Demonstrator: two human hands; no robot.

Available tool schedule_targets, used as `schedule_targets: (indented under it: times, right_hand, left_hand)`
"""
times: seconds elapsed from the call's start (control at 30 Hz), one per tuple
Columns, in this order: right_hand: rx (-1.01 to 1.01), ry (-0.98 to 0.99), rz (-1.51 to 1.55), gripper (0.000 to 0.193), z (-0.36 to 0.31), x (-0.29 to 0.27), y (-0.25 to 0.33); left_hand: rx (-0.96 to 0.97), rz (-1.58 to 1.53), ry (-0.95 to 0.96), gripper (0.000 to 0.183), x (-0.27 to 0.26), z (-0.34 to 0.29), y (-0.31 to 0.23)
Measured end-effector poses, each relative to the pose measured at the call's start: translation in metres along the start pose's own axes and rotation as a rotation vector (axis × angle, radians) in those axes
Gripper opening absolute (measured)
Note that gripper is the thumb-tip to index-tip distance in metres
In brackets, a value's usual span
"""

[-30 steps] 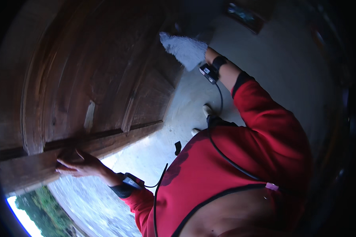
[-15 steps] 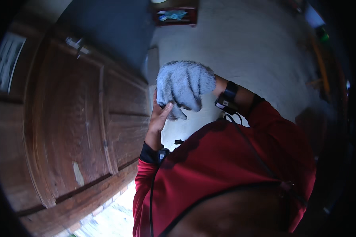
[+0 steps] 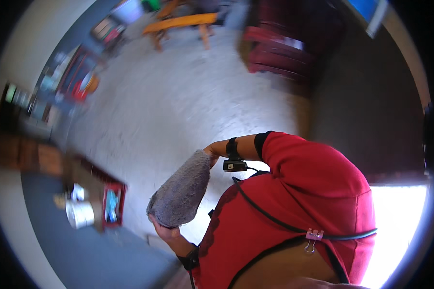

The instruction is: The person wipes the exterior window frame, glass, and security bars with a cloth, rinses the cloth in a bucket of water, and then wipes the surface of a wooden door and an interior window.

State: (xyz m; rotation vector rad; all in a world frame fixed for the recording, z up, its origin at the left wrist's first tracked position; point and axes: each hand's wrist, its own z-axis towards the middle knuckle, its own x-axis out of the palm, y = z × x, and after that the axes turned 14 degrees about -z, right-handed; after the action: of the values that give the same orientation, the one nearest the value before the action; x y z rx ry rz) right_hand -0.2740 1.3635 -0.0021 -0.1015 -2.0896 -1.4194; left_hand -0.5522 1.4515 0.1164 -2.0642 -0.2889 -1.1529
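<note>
A grey fluffy cloth (image 3: 182, 190) hangs stretched between my two hands in front of my red shirt. My left hand (image 3: 165, 232) grips its lower end from below. My right hand (image 3: 211, 152) holds its upper end; most of that hand is hidden behind the cloth. A black band with a small device sits on my right wrist (image 3: 234, 155), and another black band on my left wrist (image 3: 190, 260).
Pale concrete floor (image 3: 178, 111) spreads ahead. A low red crate with a white tub (image 3: 79, 213) stands at left. A yellow wooden bench (image 3: 181, 21) and dark red furniture (image 3: 284, 48) stand at the far side. Shelves with coloured items (image 3: 77, 82) line the left wall.
My view has swung from the wooden door to the room. The cloth, held up bunched near the door before, is now pulled out lengthwise between both hands.
</note>
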Motion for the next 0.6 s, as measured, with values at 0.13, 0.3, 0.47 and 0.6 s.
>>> schedule_targets:
  times: [0.13,0.3,0.47,0.6]
  right_hand:
    - [-0.086,-0.055,0.263,0.014,-0.06,-0.068,0.004]
    - [-0.381,-0.914,0.246,0.013,-0.09,-0.025,0.078]
    - [-0.196,-1.11,-1.613,0.029,-0.083,-0.066,0.129]
    - [-0.073,-0.713,-1.522,0.035,-0.122,-0.003,0.191]
  left_hand:
    - [-0.069,0.42,0.214,0.04,0.046,0.093,-0.022]
    - [-0.236,0.835,0.281,0.041,0.099,0.191,-0.002]
    - [-0.455,0.686,0.489,0.047,0.121,0.269,0.104]
    - [-0.933,0.262,0.896,0.046,0.174,0.294,0.15]
